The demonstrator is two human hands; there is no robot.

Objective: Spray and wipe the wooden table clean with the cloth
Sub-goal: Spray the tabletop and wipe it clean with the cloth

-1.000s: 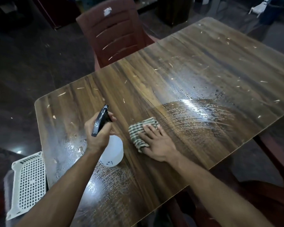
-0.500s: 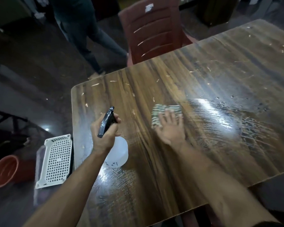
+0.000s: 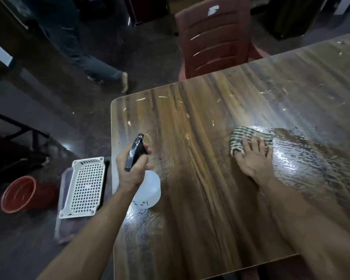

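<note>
Left hand [image 3: 132, 174] grips spray bottle [image 3: 148, 190]; right hand [image 3: 255, 158] presses cloth [image 3: 242, 139].

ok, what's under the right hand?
The right hand lies flat on the green checked cloth, pressing it onto the wet wooden table. The cloth shows past the fingers; the part beneath the palm and the tabletop under it are hidden.

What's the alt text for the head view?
A right hand presses a striped cloth flat on a wet wooden table, while the left hand grips a spray bottle above the table's near-left part. A red chair stands behind.
</note>
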